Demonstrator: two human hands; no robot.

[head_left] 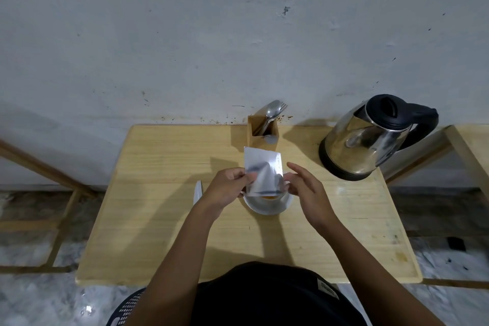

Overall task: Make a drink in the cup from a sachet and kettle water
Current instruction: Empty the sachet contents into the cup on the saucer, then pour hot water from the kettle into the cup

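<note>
A silver foil sachet (pixel 263 171) hangs upside down over the white cup (pixel 267 205) in the middle of the wooden table (pixel 164 219). My left hand (pixel 229 188) pinches the sachet's left edge. My right hand (pixel 308 188) touches its lower right corner with the fingers partly spread. Orange powder shows in the cup just under the sachet's mouth. The steel kettle (pixel 370 140) with a black lid and handle stands at the table's back right, apart from both hands.
A wooden holder (pixel 262 132) with a spoon and fork stands at the back edge, just behind the sachet. A small white strip (pixel 197 192) lies left of the cup. A second table's edge (pixel 471 151) is at the right. The wall rises right behind.
</note>
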